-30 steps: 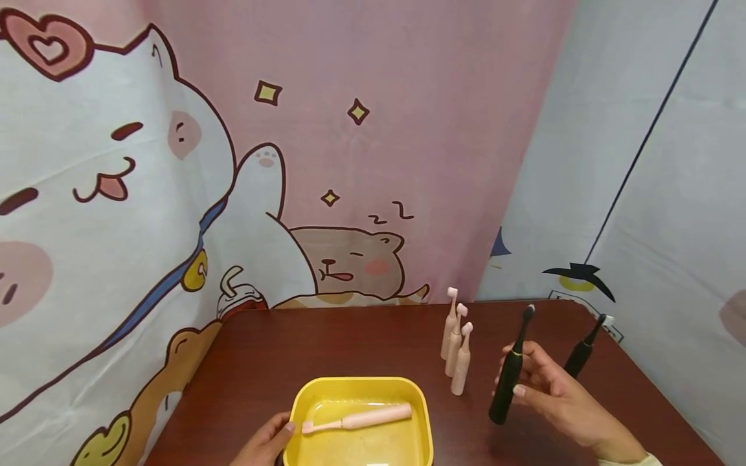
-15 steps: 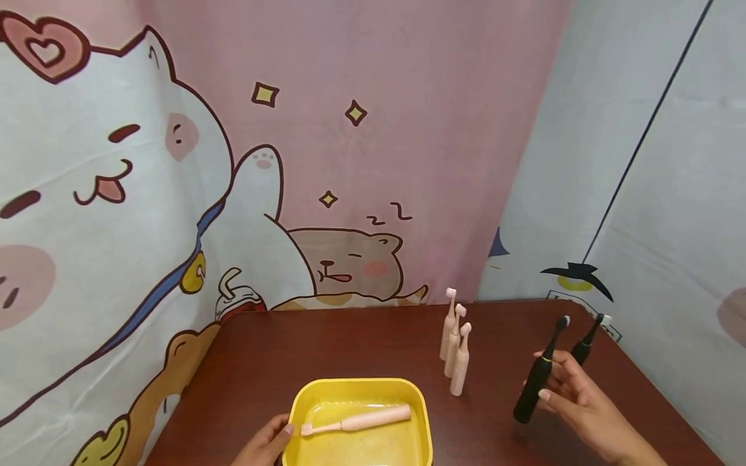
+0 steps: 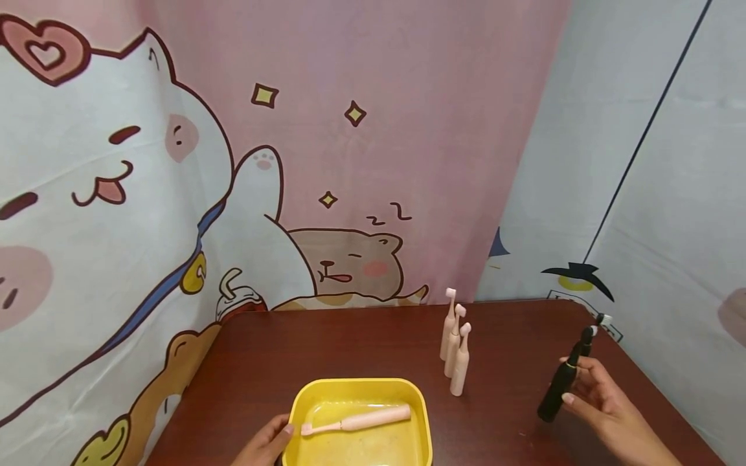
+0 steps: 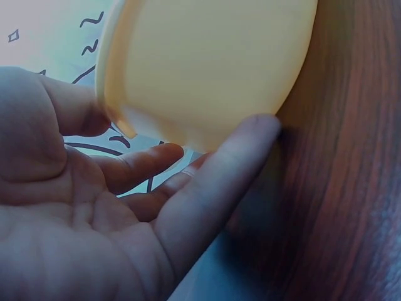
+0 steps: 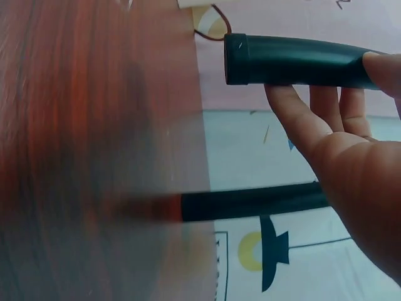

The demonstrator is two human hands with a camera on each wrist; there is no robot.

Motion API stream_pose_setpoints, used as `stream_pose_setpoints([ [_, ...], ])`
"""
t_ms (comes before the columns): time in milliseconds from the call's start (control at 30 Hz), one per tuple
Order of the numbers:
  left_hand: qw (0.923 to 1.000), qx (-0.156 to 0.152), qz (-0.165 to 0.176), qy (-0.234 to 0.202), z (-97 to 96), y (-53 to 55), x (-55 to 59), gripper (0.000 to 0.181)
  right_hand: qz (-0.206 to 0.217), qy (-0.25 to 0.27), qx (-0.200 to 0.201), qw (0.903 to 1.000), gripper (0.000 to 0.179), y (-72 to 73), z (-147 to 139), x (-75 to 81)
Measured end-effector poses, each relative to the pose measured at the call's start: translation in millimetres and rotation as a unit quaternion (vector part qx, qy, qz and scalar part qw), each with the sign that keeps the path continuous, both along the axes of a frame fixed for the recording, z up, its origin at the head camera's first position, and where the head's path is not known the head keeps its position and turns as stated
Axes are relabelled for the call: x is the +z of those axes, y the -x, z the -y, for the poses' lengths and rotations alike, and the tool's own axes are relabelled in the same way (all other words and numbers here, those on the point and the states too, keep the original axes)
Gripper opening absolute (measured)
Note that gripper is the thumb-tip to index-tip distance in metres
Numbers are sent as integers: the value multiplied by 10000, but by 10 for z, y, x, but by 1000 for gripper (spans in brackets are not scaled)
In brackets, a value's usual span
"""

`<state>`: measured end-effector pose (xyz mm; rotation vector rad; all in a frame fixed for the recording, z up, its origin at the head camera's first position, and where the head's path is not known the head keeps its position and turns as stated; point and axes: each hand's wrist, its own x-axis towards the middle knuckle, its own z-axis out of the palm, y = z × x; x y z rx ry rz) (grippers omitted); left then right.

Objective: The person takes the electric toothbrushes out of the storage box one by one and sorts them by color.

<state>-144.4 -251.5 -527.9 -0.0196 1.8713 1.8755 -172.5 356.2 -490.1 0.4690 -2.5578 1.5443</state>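
My right hand [image 3: 606, 404] holds a black electric toothbrush [image 3: 557, 391] between thumb and fingers, brush head up and leaning right. In the right wrist view its flat bottom end [image 5: 237, 59] hangs in front of the wall cloth, apart from the wooden tabletop. A second black electric toothbrush [image 5: 250, 202] stands on the table behind it, partly hidden in the head view. My left hand [image 3: 268, 441] grips the near left side of a yellow plastic tub [image 3: 361, 383], with its fingers [image 4: 216, 182] against the wall. Inside the tub lies a pink electric toothbrush [image 3: 373, 419].
Three pink electric toothbrushes [image 3: 459, 372] stand upright in a slanting row between the tub and my right hand. A dark red-brown wooden table [image 3: 326, 343] carries everything. A cartoon-printed cloth [image 3: 408, 162] hangs behind it and along both sides.
My right hand has moved to the right with the black toothbrush, nearer to the standing black one and now overlapping it. My left hand and the tub stay in place.
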Motion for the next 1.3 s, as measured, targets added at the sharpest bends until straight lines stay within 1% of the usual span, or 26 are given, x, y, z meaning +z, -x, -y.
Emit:
stream_pose_setpoints([
  [133,10000,24,-10,51,7,-2,-20,65,-107,-118,-216,9996,53,6,-84,-71],
  [300,9999,-4,167,-10,10,4,-12,63,-78,-56,-332,9994,53,46,-189,-152],
  [367,9998,-9,200,-13,7,6,-4,63,-54,1,-402,9992,53,58,-224,-169],
  [533,9998,5,201,-53,1,7,11,64,-77,-92,-671,9977,55,70,-289,-206],
  [667,9997,29,209,-143,-6,7,20,65,-299,-225,-813,9960,57,79,-328,-244],
  [800,9997,3,171,-183,-11,5,25,66,-515,-387,-1120,9916,56,88,-351,-274],
  [867,9996,-10,189,-208,-10,5,28,66,-521,-465,-1371,9881,56,90,-358,-284],
  [967,9995,-6,219,-232,-5,7,19,66,-391,-397,-1694,9840,57,90,-375,-291],
  [1100,9997,39,229,-121,7,12,4,67,-255,-319,-2023,9785,61,96,-411,-318],
  [1300,9996,38,252,102,14,26,21,68,-443,-312,-2339,9708,62,161,-452,-392],
])
